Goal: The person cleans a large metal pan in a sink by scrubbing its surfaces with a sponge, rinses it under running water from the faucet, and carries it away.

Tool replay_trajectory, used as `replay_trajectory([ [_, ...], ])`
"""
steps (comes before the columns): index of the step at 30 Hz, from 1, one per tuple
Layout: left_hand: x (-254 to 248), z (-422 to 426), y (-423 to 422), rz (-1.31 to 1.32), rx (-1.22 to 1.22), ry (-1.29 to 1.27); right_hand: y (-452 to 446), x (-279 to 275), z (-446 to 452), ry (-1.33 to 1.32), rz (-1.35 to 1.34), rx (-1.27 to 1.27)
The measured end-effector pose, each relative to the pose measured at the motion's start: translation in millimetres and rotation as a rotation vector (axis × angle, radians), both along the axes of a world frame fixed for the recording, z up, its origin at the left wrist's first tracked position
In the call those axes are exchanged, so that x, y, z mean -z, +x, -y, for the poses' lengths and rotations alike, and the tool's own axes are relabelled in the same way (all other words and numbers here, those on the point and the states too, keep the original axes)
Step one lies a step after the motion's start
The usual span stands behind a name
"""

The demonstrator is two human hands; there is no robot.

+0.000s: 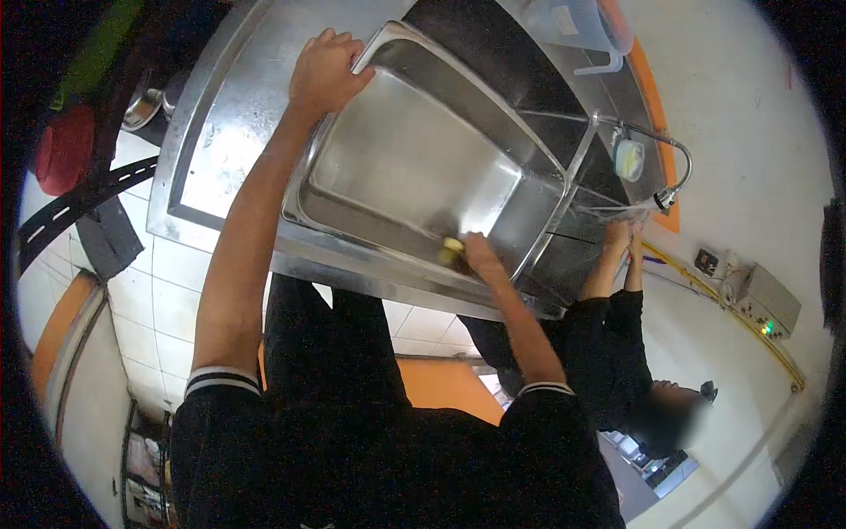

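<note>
1. White wall (745,106) with an orange band (659,115) rises at the right behind a steel counter (216,150), while pale floor tiles (132,304) spread below at the left.

2. Large and rectangular, a steel pan (414,154) lies open side up on the counter, its long near side alongside the counter's near edge.

3. A worker's left hand (328,75) is closed over the pan's rim at the far left corner.

4. The right hand (482,257) reaches into the pan's near right part, fingers closed around a small yellow pad (453,245), probably a sponge, though blur obscures its shape and exact contact with the metal.

5. At right, a co-worker (617,353) in black holds both hands (621,234) beneath a curved faucet (685,163) as water runs.

6. Beyond the pan's right end, a small clear container (628,160) with something pale yellow and green inside sits near the faucet; a translucent jug (573,25) stands at the far right.

7. Mounted on the wall, a gray box (768,301) shows a green light.
</note>
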State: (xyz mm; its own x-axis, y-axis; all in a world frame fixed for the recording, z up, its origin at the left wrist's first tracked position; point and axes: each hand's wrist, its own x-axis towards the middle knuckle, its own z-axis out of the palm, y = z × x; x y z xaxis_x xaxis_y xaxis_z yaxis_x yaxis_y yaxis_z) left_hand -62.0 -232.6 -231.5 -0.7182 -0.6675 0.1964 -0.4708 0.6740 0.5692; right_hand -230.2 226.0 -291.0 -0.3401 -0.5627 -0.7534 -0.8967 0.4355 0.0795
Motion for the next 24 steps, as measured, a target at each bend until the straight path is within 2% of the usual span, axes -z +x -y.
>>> replay_trajectory([
  [1, 0.7, -1.3, -0.6, -0.005, -0.004, 0.005, -25.1, 10.8, -33.6, 0.099, -0.074, -0.137],
  [3, 4.5, 0.2, 0.7, -0.05, -0.007, 0.0, -36.9, -60.1, 7.4, 0.267, -0.147, -0.275],
  [4, 7.9, 2.9, 2.6, -0.046, -0.022, 0.007, -65.2, -48.2, 1.2, 0.272, -0.144, -0.29],
  [6, 13.3, 1.5, 0.8, -0.06, 0.017, -0.052, -111.2, -18.6, -38.3, 0.059, -0.435, -0.245],
  [7, 12.6, -2.5, 1.2, -0.067, 0.023, -0.052, -81.5, -51.0, -33.1, -0.168, -0.509, -0.387],
  [8, 9.7, -1.7, 1.3, -0.063, 0.021, -0.037, -55.6, -52.2, -48.1, -0.18, -0.525, -0.388],
  [9, 7.6, 1.3, 1.1, -0.057, 0.014, -0.019, -32.5, -48.3, -68.2, -0.307, -0.416, -0.396],
  [10, 8.6, 5.0, 0.6, -0.065, 0.003, -0.021, -25.0, -46.9, -77.4, -0.424, -0.298, -0.406],
  [11, 11.1, 7.5, 0.8, -0.047, -0.005, -0.035, -37.8, -44.8, -62.5, -0.426, -0.299, -0.42],
  [13, 13.8, -10.2, -1.5, -0.027, 0.019, -0.023, -49.2, -56.2, -37.4, -0.028, -0.408, -0.359],
  [15, 6.8, -1.4, 1.0, -0.03, 0.004, -0.035, -76.2, -60.8, -2.4, -0.481, -0.465, -0.244],
  [16, 2.3, 1.0, 2.1, -0.025, -0.003, -0.048, -87.9, -53.4, 7.0, -0.496, -0.461, -0.247],
  [18, -1.6, -1.7, 1.4, -0.003, 0.007, 0.001, -105.3, -37.7, 14.5, -0.599, -0.473, -0.065],
  [22, 4.9, -1.5, 1.8, -0.034, 0.003, 0.001, -158.4, 26.1, 41.0, -0.531, -0.523, -0.123],
  [24, 5.8, 0.9, 1.6, -0.035, -0.001, 0.01, -159.8, 63.5, 54.7, -0.581, -0.665, 0.108],
])
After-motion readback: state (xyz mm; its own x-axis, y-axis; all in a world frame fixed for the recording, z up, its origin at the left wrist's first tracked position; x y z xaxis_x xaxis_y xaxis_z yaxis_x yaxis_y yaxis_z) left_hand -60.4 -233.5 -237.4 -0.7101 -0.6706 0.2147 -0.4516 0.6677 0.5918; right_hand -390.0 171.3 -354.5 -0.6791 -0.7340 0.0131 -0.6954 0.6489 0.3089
